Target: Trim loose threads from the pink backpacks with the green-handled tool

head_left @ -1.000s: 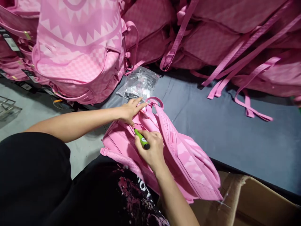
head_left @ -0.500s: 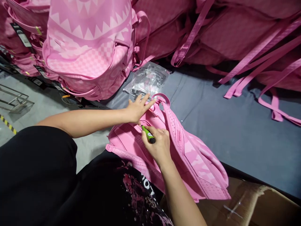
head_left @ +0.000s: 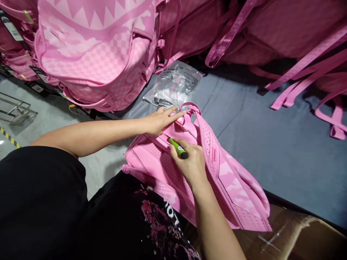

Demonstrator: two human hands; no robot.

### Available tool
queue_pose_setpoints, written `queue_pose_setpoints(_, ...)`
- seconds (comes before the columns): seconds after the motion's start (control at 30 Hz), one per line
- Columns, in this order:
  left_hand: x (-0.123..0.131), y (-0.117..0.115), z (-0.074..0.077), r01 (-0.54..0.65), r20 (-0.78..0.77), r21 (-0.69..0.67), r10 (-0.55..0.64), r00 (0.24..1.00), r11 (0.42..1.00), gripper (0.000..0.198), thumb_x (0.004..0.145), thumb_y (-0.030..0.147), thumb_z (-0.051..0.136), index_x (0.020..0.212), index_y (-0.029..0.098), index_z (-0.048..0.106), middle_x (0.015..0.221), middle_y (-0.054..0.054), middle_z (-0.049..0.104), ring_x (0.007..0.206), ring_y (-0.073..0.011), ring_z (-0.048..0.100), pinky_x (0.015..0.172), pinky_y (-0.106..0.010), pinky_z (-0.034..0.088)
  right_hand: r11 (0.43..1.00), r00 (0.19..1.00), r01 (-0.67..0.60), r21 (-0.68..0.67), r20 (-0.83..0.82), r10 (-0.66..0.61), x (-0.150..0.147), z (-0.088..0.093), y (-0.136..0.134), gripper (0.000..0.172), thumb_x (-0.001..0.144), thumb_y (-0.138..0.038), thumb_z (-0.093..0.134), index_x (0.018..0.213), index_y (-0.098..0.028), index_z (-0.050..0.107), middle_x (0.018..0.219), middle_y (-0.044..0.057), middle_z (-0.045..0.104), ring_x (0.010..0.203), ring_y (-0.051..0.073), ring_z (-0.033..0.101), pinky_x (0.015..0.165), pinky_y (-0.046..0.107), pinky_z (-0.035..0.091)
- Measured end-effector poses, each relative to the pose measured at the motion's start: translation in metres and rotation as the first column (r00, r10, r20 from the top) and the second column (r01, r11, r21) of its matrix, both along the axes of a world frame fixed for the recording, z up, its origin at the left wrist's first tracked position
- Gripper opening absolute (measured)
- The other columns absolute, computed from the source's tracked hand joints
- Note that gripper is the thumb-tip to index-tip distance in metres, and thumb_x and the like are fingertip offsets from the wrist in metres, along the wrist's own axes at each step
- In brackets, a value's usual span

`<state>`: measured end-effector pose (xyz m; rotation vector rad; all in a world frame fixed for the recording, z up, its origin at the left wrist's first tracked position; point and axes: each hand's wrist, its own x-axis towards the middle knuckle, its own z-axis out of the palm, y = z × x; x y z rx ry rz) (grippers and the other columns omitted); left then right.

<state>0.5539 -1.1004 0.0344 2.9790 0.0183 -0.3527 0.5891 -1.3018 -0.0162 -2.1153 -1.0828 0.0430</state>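
Note:
A pink backpack (head_left: 173, 162) lies on its side across the table's near edge, with its straps and dotted back panel toward me. My left hand (head_left: 162, 121) rests on the top of the bag near its carry loop, fingers spread and holding nothing. Just below it, my right hand (head_left: 189, 159) is closed around a short green-handled tool (head_left: 177, 147) with a black butt end and a white mark. The tool's far end points into the bag's upper panel by my left hand; its tip is too small to make out.
A clear plastic bag (head_left: 176, 83) lies behind the backpack on the grey table (head_left: 271, 144). A large pink backpack (head_left: 94, 65) stands at the left, with more pink bags and hanging straps (head_left: 295, 86) along the back. An open cardboard box (head_left: 287, 234) sits below at the right.
The camera view has shifted slightly, and both hands appear a little further right with the backpack. My right hand still grips the green tool; my left hand stays on the bag.

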Motion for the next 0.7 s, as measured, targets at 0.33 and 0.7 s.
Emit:
queue_pose_setpoints(0.33,0.007,0.007,-0.005,-0.036,-0.057,0.000,0.036,0.998,0.999,0.108,0.080,0.009,0.061,0.161,0.033,-0.008,0.168,-0.020,0.003,0.136,-0.0352,0.047,0.098,-0.039,0.048,0.997,0.988,-0.079,-0.025,-0.133,0.075,0.004,0.008,0.007,0.027,0.088,-0.035,0.065,0.109,-0.021,0.075,0.096,0.007,0.078,0.083,0.025,0.074,0.085,0.042,0.054)
queue_pose_setpoints(0.7,0.007,0.004,0.001,-0.070,-0.112,-0.033,0.066,0.992,0.997,0.105,0.081,0.000,0.055,0.162,0.032,-0.003,0.168,-0.017,0.000,0.137,-0.0364,0.043,0.097,-0.041,0.050,0.998,0.976,-0.060,-0.023,-0.209,0.054,-0.001,0.008,0.019,0.032,0.091,-0.034,0.058,0.113,-0.019,0.076,0.099,0.007,0.078,0.088,0.025,0.074,0.086,0.041,0.056)
